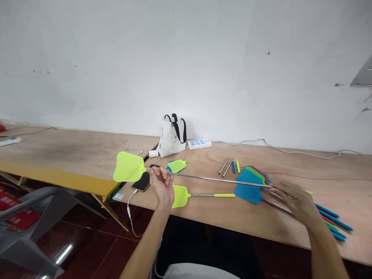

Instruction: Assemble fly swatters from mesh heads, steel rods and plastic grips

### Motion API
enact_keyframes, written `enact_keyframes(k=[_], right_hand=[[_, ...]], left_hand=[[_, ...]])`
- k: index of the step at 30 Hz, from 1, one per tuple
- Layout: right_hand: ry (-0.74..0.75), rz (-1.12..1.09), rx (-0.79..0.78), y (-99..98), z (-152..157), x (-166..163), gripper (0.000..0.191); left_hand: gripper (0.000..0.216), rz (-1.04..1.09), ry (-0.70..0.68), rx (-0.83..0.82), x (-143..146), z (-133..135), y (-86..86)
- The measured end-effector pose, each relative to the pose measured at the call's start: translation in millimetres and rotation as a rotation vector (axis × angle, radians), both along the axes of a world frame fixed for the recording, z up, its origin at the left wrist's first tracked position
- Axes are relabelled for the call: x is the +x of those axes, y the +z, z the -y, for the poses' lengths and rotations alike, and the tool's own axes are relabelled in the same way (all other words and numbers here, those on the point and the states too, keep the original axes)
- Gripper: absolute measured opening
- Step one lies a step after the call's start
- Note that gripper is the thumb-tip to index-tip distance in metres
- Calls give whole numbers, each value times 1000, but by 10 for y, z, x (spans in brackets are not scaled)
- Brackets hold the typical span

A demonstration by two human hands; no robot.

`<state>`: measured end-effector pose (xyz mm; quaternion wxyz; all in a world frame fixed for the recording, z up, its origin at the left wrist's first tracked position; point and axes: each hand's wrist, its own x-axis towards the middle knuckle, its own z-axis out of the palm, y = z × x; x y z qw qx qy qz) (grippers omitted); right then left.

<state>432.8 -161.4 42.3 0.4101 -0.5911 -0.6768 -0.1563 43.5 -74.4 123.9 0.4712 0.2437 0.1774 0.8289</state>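
A yellow-green fly swatter [128, 167] with a long drawn-out metal rod spans the space between my hands, its flat head off to the left. Close to that head, my left hand [161, 188] is closed round the rod. My right hand [295, 199] wraps the handle end, slightly blurred and hiding part of it. Under the rod lies another yellow-green swatter [181, 196] with a short shaft. Beneath and beside my right hand is a pile of swatters with blue heads [248, 190], plus green and red ones; blue handles [335, 223] stick out past my hand.
Behind lie metal tubes [227, 167], a blue sleeve [233, 167], a yellow sleeve [238, 166] and loose swatter heads [176, 166]. A phone [143, 183] on a white cable lies left. A white bag [172, 141] and a power strip [199, 144] stand near the wall.
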Motion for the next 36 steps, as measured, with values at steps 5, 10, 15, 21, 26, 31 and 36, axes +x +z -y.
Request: enact_keyframes(k=[5,10,15,21,26,31,36], right_hand=[[164,21,-66,69,-234,-409,46],[340,135,-86,165,-247,-1158,38],[356,211,-41,184,-103,-1565,36],[318,205,-37,186,-84,-1615,32],[308,70,-126,216,-99,-1538,35],[331,-45,-190,245,-106,-1459,33],[335,-118,-258,277,-91,-1468,32]], left_hand=[[54,-35,-78,-65,521,203,-206],[55,-106,-228,-169,1064,509,-580],[59,-135,-353,-314,1272,748,-819],[66,-185,-417,-320,1277,764,-801],[60,-342,-483,-242,1200,643,-735],[53,-552,-420,-151,1122,557,-756],[53,-567,-444,-154,1111,539,-741]])
